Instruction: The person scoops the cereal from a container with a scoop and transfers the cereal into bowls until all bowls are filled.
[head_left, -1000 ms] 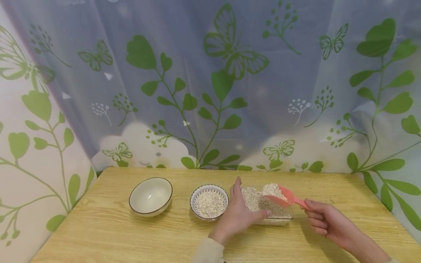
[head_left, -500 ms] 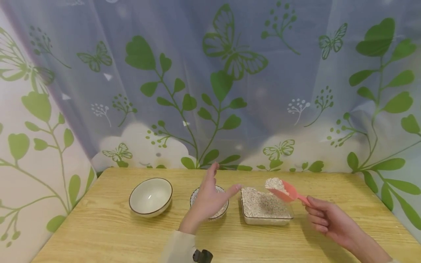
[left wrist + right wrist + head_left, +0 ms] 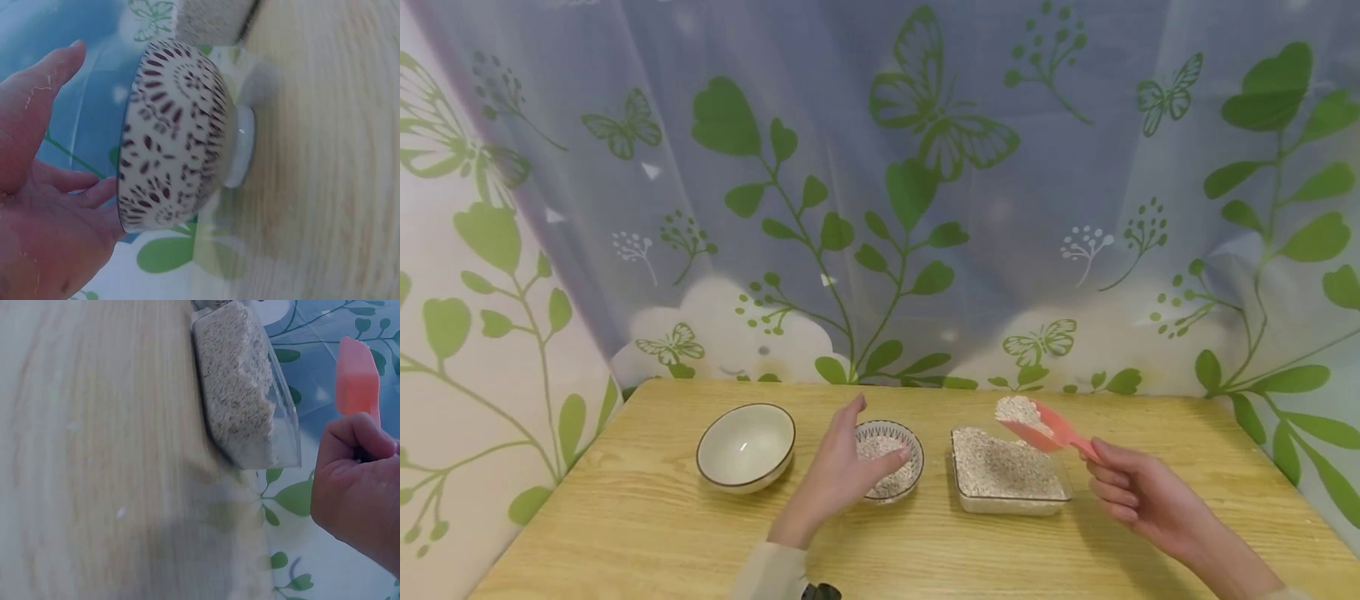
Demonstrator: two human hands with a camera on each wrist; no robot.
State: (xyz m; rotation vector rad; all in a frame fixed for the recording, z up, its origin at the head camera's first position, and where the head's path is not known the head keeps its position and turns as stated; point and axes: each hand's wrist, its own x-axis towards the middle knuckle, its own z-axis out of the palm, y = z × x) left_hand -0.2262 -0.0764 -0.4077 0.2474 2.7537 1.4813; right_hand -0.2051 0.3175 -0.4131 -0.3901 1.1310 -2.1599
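My right hand point(image 3: 1150, 496) grips the handle of a pink scoop point(image 3: 1051, 429), raised above a clear glass container point(image 3: 1015, 505) of oat flakes. A heap of oats point(image 3: 1018, 410) fills the scoop. In the right wrist view, curled fingers wrap the handle of the pink scoop point(image 3: 357, 384), beside the container point(image 3: 286, 440). My left hand point(image 3: 833, 479) is at the left side of a small patterned bowl point(image 3: 919, 467) of oats, thumb reaching over it. The left wrist view shows the bowl's point(image 3: 172, 137) flower-patterned outside, with fingers of the left hand point(image 3: 50, 231) right at its rim.
A larger cream bowl point(image 3: 745, 450) with a dark rim stands to the left on the wooden table point(image 3: 647, 533). Behind the table hangs a blue and white curtain point(image 3: 820, 167) printed with green leaves and butterflies.
My left hand has left the glass container and moved left across to the far side of the patterned bowl. The loaded scoop has lifted slightly above the container.
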